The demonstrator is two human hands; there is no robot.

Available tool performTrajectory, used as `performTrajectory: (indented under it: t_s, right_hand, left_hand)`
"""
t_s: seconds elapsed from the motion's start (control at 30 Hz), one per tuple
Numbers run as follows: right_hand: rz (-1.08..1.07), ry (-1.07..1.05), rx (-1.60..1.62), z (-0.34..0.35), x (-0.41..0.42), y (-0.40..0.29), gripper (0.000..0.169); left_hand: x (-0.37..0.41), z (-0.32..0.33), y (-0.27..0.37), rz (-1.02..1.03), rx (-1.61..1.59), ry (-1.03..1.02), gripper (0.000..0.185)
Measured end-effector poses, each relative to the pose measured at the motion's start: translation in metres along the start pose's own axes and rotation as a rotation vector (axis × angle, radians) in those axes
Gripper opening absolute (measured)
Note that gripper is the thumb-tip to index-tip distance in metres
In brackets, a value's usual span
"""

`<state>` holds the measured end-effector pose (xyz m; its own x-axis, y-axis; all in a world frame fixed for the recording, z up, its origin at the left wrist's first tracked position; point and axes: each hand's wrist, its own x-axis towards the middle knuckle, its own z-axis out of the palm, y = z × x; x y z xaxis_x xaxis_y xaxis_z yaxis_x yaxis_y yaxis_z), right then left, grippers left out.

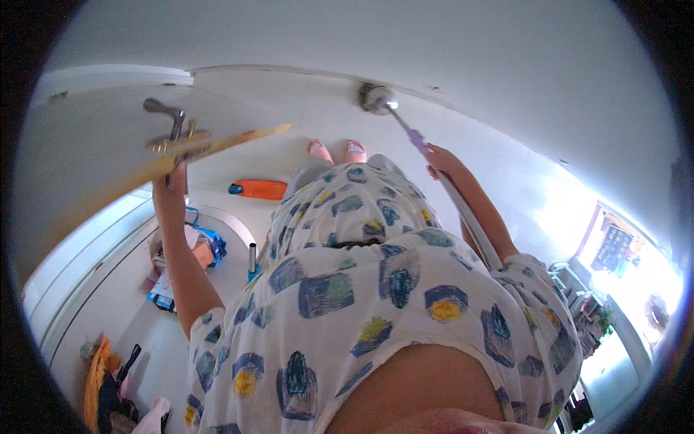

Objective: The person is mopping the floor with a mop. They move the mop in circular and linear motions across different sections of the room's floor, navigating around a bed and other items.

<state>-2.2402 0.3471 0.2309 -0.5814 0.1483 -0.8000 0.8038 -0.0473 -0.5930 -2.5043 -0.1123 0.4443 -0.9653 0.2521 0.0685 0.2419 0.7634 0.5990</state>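
My left hand (171, 182) is closed around a door lever handle at the left, largely hidden by the fingers. Beside it runs the pale wooden edge of a door (233, 142), and another metal lever (165, 108) sticks out beyond that edge. My right hand (442, 160) grips a long pole (469, 217) just behind its purple section. The pole passes along my right forearm, and its round, greyish head (377, 99) is low by the foot of the wall. That head is blurred, so its exact kind cannot be told.
An orange object with a dark blue end (260, 190) lies on the pale floor, left of my feet in pink footwear (355, 152). Bags and boxes (209, 247) are at the left, near an upright metal tube (252, 257). Clothes (100, 374) are lower left; a shelf with a plant (602, 320) is right.
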Motion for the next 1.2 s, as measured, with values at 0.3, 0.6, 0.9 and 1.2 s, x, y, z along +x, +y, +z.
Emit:
performTrajectory:
  t_s: [0.3,0.6,0.9,1.2]
  right_hand:
    - [0.39,0.232,0.699,0.003,-0.039,0.06,0.034]
    - [0.314,0.1,0.608,0.044,-0.039,0.031,0.028]
    - [0.324,-0.343,0.061,0.113,-0.018,-0.12,0.049]
    - [0.051,-0.614,0.18,0.309,0.087,-0.173,0.043]
  left_hand:
    - [0.124,-0.001,0.009,0.182,0.279,-0.133,0.038]
    - [0.168,0.044,0.06,0.379,0.371,0.043,0.032]
    - [0.17,0.081,0.099,0.443,0.329,0.143,0.031]
    - [-0.18,0.024,0.025,-0.319,0.206,-0.477,0.063]
